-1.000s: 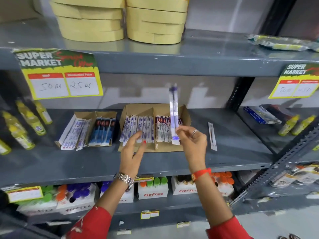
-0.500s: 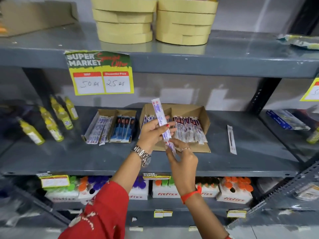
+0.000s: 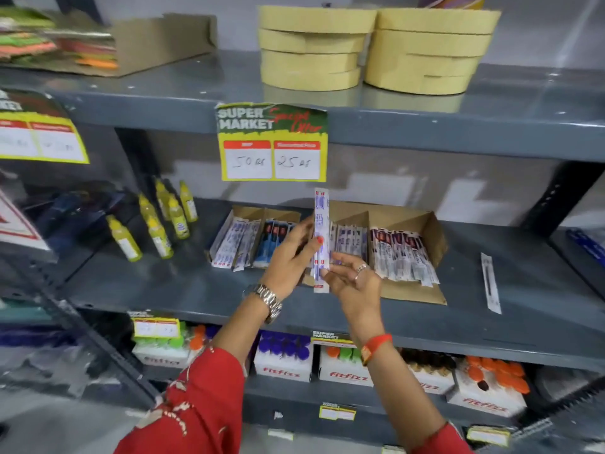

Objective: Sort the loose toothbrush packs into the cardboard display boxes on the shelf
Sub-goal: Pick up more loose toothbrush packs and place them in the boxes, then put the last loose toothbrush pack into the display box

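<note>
So the toothbrush pack (image 3: pixel 321 237) is held upright between both hands, long axis running straight up and down, just in front of the gap between the two cardboard boxes. The left hand (image 3: pixel 291 257) is pinched on its middle from the left side, thumb on the front face, while the right hand (image 3: pixel 352 280) is only touching the lower end with its fingertips, the other fingers spread loose, so the real grip is judged to be on the left. The smaller box (image 3: pixel 248 213) with white and blue packs sits just to the left of the pack, the bigger box (image 3: pixel 429 224) just to the right, and in both the packs are laid with their long axis pointing front to back. So the pack would have to be tipped from vertical down to that lie before it can be slotted in. The purple print looks closest to the bigger box's left compartment, though that's a guess. One loose pack (image 3: pixel 490 283) is left lying on the shelf (image 3: pixel 510 257), well off to the right, nearer the right hand.
</note>
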### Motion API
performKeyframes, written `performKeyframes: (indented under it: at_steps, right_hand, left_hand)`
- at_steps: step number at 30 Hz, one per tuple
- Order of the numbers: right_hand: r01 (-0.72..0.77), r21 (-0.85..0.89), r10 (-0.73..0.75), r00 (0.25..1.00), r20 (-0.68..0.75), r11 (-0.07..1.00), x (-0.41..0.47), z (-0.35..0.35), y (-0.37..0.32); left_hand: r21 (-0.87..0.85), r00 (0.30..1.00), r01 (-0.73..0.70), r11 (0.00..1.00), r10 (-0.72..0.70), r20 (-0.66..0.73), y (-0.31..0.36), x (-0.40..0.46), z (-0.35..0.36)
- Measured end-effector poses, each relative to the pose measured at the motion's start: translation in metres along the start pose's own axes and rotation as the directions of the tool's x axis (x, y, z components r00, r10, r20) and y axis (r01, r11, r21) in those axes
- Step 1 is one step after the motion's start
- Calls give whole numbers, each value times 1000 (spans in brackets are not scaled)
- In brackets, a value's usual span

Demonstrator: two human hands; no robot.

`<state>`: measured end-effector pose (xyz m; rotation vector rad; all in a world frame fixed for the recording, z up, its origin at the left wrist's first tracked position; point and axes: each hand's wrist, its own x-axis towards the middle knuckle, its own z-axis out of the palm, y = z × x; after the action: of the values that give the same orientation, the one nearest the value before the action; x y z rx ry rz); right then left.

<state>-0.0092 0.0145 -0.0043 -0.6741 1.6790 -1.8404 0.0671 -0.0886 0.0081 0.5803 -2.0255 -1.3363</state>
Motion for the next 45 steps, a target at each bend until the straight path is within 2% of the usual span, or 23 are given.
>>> performKeyframes:
  at_steps: [2, 4, 7, 10, 12, 13, 15, 17, 21, 25, 27, 30, 37, 41, 45]
  right_hand:
    - [-108, 18, 107, 994, 33, 994, 14, 16, 5]
    - [-164, 16, 162, 984, 71, 986, 28, 38, 10]
    - [-212, -51, 217, 968, 127, 976, 48, 79, 17]
    - [-246, -109, 259, 957, 132, 963, 64, 130, 27]
    - [-237, -210, 255, 965, 64, 949, 74, 160, 35]
    - [-195, -336, 219, 975, 35, 921, 79, 172, 41]
    - [-81, -627, 120, 993, 19, 775, 86, 193, 45]
    - [-11, -761, 38, 999, 18, 648, 92, 206, 50]
    - [99, -892, -6, 994, 107, 441, 100, 217, 64]
    - [142, -922, -84, 989, 120, 361, 100, 218, 67]
    - [183, -914, -134, 981, 144, 362, 96, 212, 68]
    - [251, -857, -263, 955, 141, 451, 85, 193, 65]
    - [231, -738, -384, 922, -41, 634, 65, 104, 51]
    - [179, -775, -468, 868, -165, 605, 56, 18, 45]
    - [20, -831, -472, 830, -296, 555, 55, -80, 44]
  left_hand:
    - [338, 998, 39, 940, -18, -65, -35, -16, -22]
    - [529, 984, 107, 842, -12, -179, -71, -33, -52]
    - [672, 964, 202, 712, -24, -264, -110, -50, -89]
    - [806, 976, 216, 550, -105, -190, -142, -66, -117]
    - [840, 983, 181, 512, -127, -135, -155, -74, -124]
    - [842, 985, 167, 512, -119, -123, -159, -77, -124]
    - [836, 985, 172, 521, -111, -133, -164, -78, -125]
    - [836, 984, 177, 519, -111, -140, -166, -77, -124]
    - [841, 989, 148, 520, -71, -130, -168, -78, -127]
    - [829, 989, 144, 541, -49, -140, -170, -78, -126]
    - [829, 989, 144, 541, -48, -141, -172, -79, -125]
    - [832, 988, 148, 535, -53, -142, -176, -80, -125]
    - [859, 984, 176, 481, -54, -171, -169, -78, -116]
    - [831, 992, 95, 548, 15, -124, -146, -78, -73]
    - [806, 995, -100, 583, 77, 68, -119, -67, 1]
